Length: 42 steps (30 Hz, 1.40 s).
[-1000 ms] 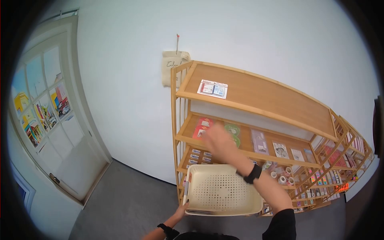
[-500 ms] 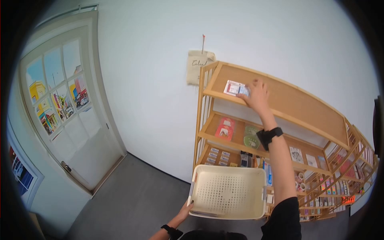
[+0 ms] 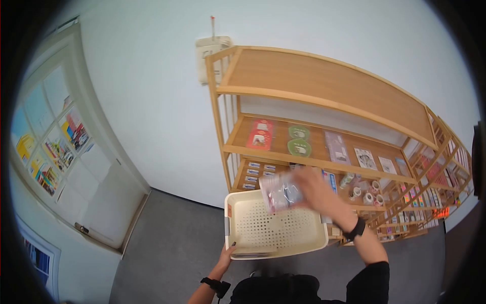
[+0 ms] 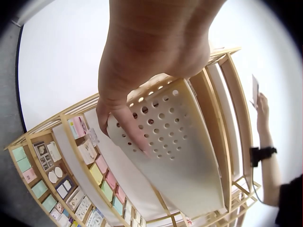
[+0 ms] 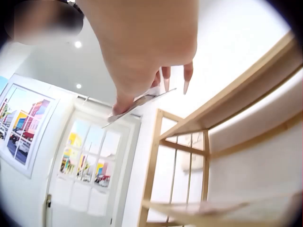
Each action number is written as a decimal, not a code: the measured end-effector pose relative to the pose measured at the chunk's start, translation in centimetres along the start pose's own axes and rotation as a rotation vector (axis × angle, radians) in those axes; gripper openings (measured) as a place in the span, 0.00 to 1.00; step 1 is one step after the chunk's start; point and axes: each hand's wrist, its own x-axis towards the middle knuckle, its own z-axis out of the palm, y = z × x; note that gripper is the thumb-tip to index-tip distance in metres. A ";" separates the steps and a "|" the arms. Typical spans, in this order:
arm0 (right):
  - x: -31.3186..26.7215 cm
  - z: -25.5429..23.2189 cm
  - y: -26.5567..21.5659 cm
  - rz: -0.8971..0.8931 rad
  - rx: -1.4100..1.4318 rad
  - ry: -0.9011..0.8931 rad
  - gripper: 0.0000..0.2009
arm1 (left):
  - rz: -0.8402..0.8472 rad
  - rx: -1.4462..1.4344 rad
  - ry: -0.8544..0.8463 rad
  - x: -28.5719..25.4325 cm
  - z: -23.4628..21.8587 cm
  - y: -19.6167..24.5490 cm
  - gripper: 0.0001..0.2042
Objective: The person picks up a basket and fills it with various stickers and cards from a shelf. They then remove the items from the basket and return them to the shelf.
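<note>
My left hand [image 3: 226, 257] grips the left side of a cream plastic basket [image 3: 306, 235] with a perforated bottom. In the left wrist view its fingers [image 4: 130, 127] curl round the basket's holed wall [image 4: 165, 127]. A flat item lies in the basket along its near side. My right hand [image 3: 316, 191] pinches a flat clear-fronted packet [image 3: 277, 195], blurred, over the far part of the basket. In the right wrist view the packet [image 5: 137, 106] shows edge-on between the thumb and fingers.
A wooden shelf unit [image 3: 324, 73] stands ahead, its middle tier bearing red cards [image 3: 260, 137], green round cards [image 3: 299, 147] and other flat packs. Rolls of tape [image 3: 372, 195] sit lower down. A cloth bag [image 3: 206, 63] hangs on the wall, and a door [image 3: 55, 131] is at left.
My right hand has taken the packet off the top shelf and brought it down over the basket. The left hand keeps its hold on the basket.
</note>
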 end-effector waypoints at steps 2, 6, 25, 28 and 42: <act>-6.1 2.9 -1.5 0.102 0.025 -0.200 0.29 | 0.020 0.007 -0.027 1.2 -0.4 -0.9 0.28; -14.1 6.1 -3.3 0.257 0.068 -0.349 0.29 | 0.091 0.009 -0.047 3.2 0.0 -2.4 0.25; -28.3 10.0 -6.5 1.293 1.037 0.224 0.23 | 0.011 0.241 -0.130 2.3 1.5 -0.7 0.24; -29.1 10.8 -4.6 1.369 1.047 0.368 0.19 | 0.062 0.317 -0.155 4.9 4.2 1.3 0.22; -29.0 13.9 10.5 1.443 1.164 0.674 0.15 | 0.283 0.655 0.078 15.1 15.8 5.9 0.22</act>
